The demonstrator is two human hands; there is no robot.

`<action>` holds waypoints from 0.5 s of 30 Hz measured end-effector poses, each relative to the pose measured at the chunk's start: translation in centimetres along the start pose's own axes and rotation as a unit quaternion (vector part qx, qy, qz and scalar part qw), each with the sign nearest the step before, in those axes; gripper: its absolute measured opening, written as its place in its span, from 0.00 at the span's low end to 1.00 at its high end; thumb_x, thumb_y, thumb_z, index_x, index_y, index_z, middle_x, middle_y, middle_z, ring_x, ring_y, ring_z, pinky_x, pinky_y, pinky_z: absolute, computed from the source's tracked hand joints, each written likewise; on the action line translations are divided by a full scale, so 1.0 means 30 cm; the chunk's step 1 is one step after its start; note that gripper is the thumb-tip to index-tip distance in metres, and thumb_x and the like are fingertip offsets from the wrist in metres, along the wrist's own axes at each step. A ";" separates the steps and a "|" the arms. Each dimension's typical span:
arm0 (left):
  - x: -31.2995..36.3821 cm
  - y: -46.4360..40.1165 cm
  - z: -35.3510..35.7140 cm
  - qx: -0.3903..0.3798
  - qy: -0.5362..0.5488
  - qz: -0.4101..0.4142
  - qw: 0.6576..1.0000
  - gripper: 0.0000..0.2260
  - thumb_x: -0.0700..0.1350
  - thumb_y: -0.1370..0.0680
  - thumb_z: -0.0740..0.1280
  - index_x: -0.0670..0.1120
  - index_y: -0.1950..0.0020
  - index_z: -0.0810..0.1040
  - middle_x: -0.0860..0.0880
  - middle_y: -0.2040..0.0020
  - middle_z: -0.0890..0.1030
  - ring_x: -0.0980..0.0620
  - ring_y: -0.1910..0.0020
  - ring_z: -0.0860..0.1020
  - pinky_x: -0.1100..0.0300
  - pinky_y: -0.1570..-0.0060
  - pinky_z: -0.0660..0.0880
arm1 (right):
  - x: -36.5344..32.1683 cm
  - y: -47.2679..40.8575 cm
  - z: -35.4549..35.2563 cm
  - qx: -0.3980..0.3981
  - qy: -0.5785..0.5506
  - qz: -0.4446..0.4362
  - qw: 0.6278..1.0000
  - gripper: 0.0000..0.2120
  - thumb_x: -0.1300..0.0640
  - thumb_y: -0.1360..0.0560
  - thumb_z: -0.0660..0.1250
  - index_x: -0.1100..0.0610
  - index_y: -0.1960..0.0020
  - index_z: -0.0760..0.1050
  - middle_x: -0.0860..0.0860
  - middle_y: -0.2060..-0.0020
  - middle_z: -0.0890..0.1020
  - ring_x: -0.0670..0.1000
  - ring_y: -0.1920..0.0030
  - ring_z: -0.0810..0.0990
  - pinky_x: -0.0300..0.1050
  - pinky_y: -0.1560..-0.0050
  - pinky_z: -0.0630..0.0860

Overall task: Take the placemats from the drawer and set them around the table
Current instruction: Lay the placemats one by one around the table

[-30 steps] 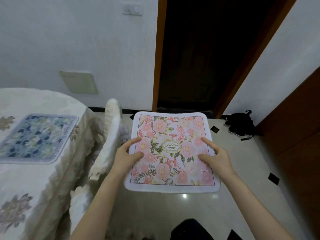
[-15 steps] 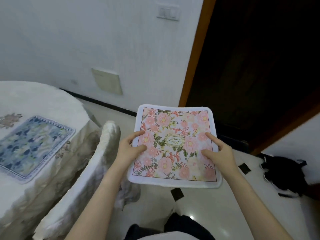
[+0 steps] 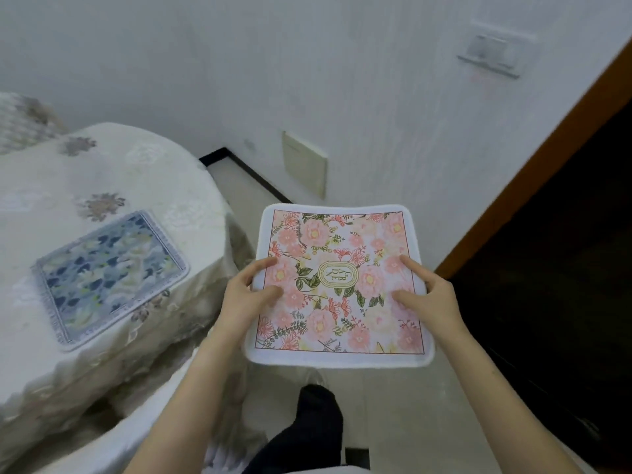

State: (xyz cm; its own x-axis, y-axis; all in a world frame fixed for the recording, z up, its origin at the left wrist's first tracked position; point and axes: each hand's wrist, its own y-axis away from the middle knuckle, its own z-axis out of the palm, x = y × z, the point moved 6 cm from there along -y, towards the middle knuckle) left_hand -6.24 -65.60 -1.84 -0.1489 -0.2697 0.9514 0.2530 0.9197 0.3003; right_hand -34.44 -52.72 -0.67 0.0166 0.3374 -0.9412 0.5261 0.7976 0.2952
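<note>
A pink floral placemat [image 3: 342, 268] with a white border is held flat in the air over the floor, to the right of the table. My left hand [image 3: 248, 297] grips its left edge, thumb on top. My right hand [image 3: 429, 297] grips its right edge the same way. A blue floral placemat [image 3: 109, 275] lies on the round table [image 3: 143, 172], near the table's right rim. The table wears a cream embroidered cloth.
A chair with a white cover [image 3: 143, 425] stands tucked against the table, below my left arm. A white wall [image 3: 342, 80] is straight ahead. A dark doorway [image 3: 564, 268] with a brown frame opens on the right. A dark-trousered leg [image 3: 307, 429] shows over the pale floor.
The view has swung left and moved forward: the table and wall are nearer, the doorway slid right, the black bag left the view. Both hands keep the same hold on the pink placemat.
</note>
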 end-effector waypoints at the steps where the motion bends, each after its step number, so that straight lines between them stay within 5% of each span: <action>1: 0.013 -0.060 -0.001 0.007 0.009 -0.001 1.000 0.21 0.32 0.29 0.70 0.54 0.43 0.79 0.51 0.46 0.82 0.53 0.59 0.84 0.61 0.65 0.80 | -0.024 -0.076 0.023 -0.009 0.003 -0.002 1.000 0.30 0.70 0.29 0.70 0.48 0.31 0.72 0.50 0.43 0.80 0.48 0.53 0.83 0.40 0.62 0.81; 6: 0.119 -0.334 -0.023 0.052 0.022 -0.004 0.998 0.21 0.33 0.28 0.70 0.53 0.40 0.78 0.52 0.47 0.81 0.53 0.60 0.84 0.61 0.65 0.80 | -0.176 -0.410 0.132 -0.040 0.027 -0.011 0.999 0.30 0.69 0.28 0.70 0.47 0.31 0.72 0.50 0.44 0.80 0.49 0.55 0.84 0.42 0.62 0.82; 11: 0.221 -0.554 -0.077 0.092 0.039 0.003 0.995 0.20 0.34 0.28 0.70 0.54 0.41 0.79 0.50 0.44 0.81 0.50 0.55 0.84 0.50 0.56 0.82 | -0.325 -0.685 0.249 -0.078 0.044 -0.018 0.996 0.30 0.70 0.28 0.69 0.46 0.32 0.73 0.46 0.50 0.80 0.44 0.62 0.84 0.39 0.67 0.80; 15: 0.261 -0.716 -0.110 0.132 0.038 0.002 0.991 0.21 0.34 0.27 0.69 0.53 0.39 0.78 0.52 0.45 0.81 0.55 0.56 0.83 0.58 0.60 0.81 | -0.404 -0.903 0.351 -0.111 0.060 -0.017 0.992 0.29 0.69 0.28 0.70 0.46 0.33 0.73 0.47 0.50 0.81 0.45 0.62 0.84 0.38 0.67 0.80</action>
State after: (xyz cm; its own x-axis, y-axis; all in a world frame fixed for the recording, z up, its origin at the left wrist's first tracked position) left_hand -9.69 -88.40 -0.63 -0.0743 -0.2779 0.9577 -0.0069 0.9605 0.2781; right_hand -39.93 -83.68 1.00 -0.1056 0.3546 -0.9290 0.3245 0.8954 0.3049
